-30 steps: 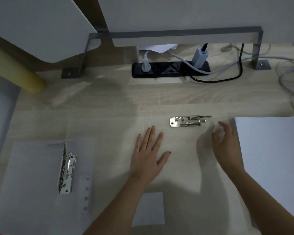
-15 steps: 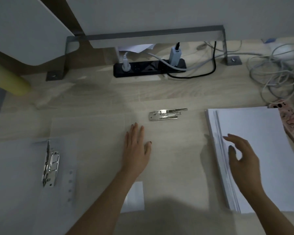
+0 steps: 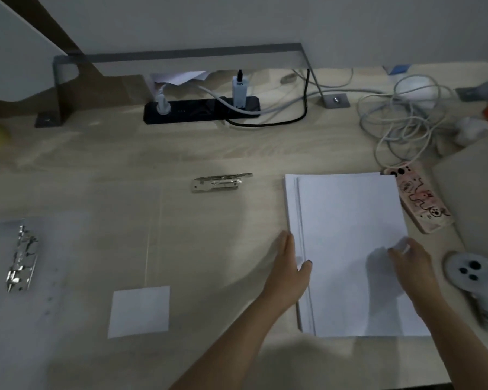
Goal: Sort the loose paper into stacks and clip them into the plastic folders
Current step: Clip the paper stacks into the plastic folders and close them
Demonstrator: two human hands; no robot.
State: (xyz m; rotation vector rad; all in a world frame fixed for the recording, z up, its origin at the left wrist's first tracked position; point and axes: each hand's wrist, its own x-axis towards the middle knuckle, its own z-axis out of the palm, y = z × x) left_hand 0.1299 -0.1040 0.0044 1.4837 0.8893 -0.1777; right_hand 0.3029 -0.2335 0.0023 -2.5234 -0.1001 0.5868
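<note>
Plastic folder (image 3: 64,243), metal clip (image 3: 21,257) inside, paper stack (image 3: 347,235) apart

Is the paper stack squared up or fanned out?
Slightly fanned: the stack shows several stepped sheet edges along its left side, not flush. Left hand rests against that side; right hand seems to pinch the right edge.

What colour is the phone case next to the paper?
The phone case is pink with dark doodles; head view.
</note>
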